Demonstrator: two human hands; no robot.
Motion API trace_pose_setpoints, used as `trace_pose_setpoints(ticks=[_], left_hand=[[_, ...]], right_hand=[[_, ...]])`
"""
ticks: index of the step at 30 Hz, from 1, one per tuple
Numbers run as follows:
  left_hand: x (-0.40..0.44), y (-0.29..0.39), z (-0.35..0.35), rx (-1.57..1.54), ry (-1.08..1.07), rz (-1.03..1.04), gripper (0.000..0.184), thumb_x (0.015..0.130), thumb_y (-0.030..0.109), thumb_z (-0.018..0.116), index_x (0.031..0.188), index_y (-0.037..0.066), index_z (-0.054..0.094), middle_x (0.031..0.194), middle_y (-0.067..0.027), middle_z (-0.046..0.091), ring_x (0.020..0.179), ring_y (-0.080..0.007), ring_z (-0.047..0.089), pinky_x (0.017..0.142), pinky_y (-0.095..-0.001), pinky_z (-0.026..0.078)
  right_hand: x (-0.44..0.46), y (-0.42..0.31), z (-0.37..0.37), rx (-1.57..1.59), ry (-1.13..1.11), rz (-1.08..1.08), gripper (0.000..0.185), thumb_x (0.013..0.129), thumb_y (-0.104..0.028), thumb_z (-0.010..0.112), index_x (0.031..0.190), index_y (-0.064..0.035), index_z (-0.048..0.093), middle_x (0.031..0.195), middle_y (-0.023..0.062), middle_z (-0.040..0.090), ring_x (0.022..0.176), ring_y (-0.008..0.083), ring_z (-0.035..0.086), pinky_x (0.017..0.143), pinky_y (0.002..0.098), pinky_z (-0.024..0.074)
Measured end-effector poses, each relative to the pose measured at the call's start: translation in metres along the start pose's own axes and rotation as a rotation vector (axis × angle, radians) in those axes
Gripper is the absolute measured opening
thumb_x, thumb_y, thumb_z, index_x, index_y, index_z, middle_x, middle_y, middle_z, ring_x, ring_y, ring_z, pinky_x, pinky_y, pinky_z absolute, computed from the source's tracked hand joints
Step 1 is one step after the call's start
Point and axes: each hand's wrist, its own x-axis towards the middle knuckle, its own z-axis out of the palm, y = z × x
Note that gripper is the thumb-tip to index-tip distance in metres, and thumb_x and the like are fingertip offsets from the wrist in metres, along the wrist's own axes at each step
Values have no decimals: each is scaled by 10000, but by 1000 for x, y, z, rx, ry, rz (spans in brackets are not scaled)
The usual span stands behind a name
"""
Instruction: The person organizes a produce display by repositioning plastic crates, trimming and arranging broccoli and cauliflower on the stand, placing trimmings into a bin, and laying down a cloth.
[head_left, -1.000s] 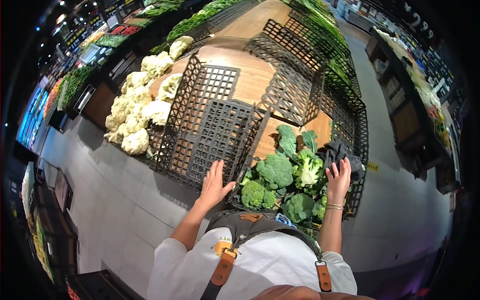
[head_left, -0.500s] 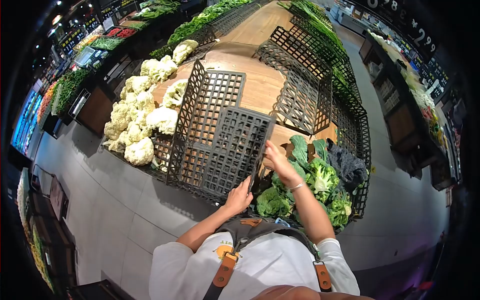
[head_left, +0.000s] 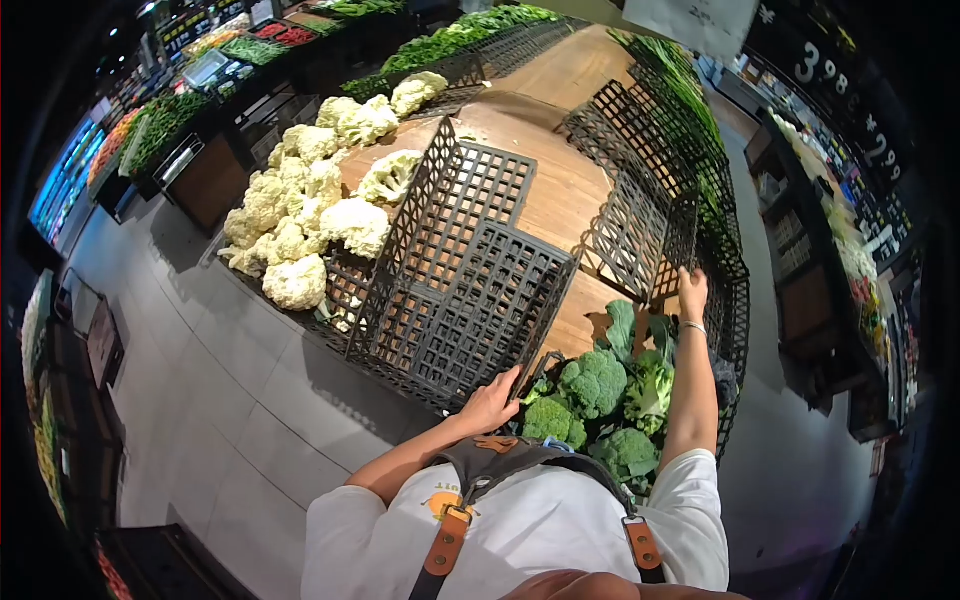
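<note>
A black plastic grid panel (head_left: 490,310) lies near the front of the wooden display, overlapping another black grid. At its near right corner is my left hand (head_left: 488,402), with the fingers closed on the edge. My right hand (head_left: 692,297) reaches forward and right, its fingers closed at the lower end of an upright black lattice divider (head_left: 681,240); the fingertips are partly hidden. Green broccoli heads (head_left: 593,383) sit between my arms, close to my apron. White cauliflower (head_left: 297,283) is piled to the left, behind a standing black lattice divider (head_left: 410,220).
More black lattice racks (head_left: 630,225) lie at the back right of the wooden display (head_left: 545,135). Leafy greens (head_left: 470,35) line the far side. A white sign (head_left: 700,22) hangs overhead. Other produce stands (head_left: 800,240) flank the tiled aisles (head_left: 220,400).
The grid panel has been lowered onto the display. My right hand has left it and moved right to the lattice divider. My left hand stays at the panel's corner. The camera view has shifted.
</note>
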Motion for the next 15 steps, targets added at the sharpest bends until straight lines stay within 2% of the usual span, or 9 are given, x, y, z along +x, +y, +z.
trace_pose_setpoints(ticks=[1, 2, 4, 6, 7, 10, 11, 14, 15], left_hand=[[-1, 0, 0, -5, 7, 2, 633, 838, 184, 549, 1372, 14, 256, 1237, -292, 460, 921, -488, 558, 768, -511, 477], [-1, -1, 1, -11, 15, 4, 632, 840, 193, 547, 1373, 18, 256, 1248, -291, 454, 939, -490, 553, 786, -512, 472], [0, 0, 0, -42, 10, -19, 640, 839, 215, 546, 1380, 35, 256, 1263, -276, 454, 975, -485, 545, 819, -510, 464], [-2, 0, 2, -45, 25, -10, 645, 834, 215, 551, 1381, 39, 258, 1264, -268, 458, 969, -477, 552, 811, -509, 468], [-2, -2, 4, -52, 49, 11, 646, 831, 213, 552, 1382, 43, 261, 1258, -264, 463, 952, -468, 562, 799, -510, 472], [-3, -1, 6, -25, 47, -25, 645, 828, 209, 552, 1382, 46, 263, 1251, -262, 467, 932, -465, 568, 785, -512, 475], [-3, 1, 5, -35, 40, -46, 649, 827, 212, 553, 1385, 53, 262, 1247, -258, 472, 925, -465, 568, 787, -514, 473], [-3, -3, 9, -26, 61, -33, 650, 825, 218, 555, 1386, 58, 267, 1255, -255, 466, 933, -463, 567, 791, -512, 472], [-4, -3, 9, -41, 64, -29, 650, 825, 220, 555, 1386, 60, 269, 1259, -254, 463, 935, -463, 567, 793, -511, 471]], right_hand=[[-7, -18, 0, 84, -118, 116, 549, 833, -338, 631, 1190, 59, 502, 1136, 196, 577, 967, 307, 608, 808, 420, 513], [-17, -33, -13, 320, -355, 386, 434, 855, -307, 593, 1102, 44, 528, 1010, 208, 619, 791, 300, 659, 591, 425, 574], [-5, -29, -2, 466, -437, 522, 317, 892, -256, 522, 1033, 28, 530, 864, 191, 636, 641, 277, 662, 450, 384, 569], [-2, -35, 0, 388, -410, 513, 271, 918, -202, 446, 1028, 31, 530, 792, 169, 639, 658, 280, 666, 488, 388, 582], [-8, -46, -3, 429, -436, 486, 250, 927, -177, 408, 1037, 5, 539, 823, 161, 631, 658, 269, 659, 515, 389, 585], [-17, -76, -10, 472, -420, 439, 241, 930, -190, 402, 1027, -35, 558, 863, 142, 620, 681, 253, 645, 533, 384, 580], [-17, -78, -13, 550, -482, 431, 239, 939, -199, 391, 1018, -65, 573, 895, 119, 609, 703, 243, 627, 528, 379, 568], [-27, -90, -18, 751, -554, 385, 232, 944, -167, 384, 1015, -65, 579, 929, 110, 620, 706, 238, 626, 528, 365, 565], [-34, -100, -19, 724, -547, 353, 234, 938, -156, 384, 1024, -56, 578, 960, 120, 627, 708, 238, 633, 529, 363, 571]])
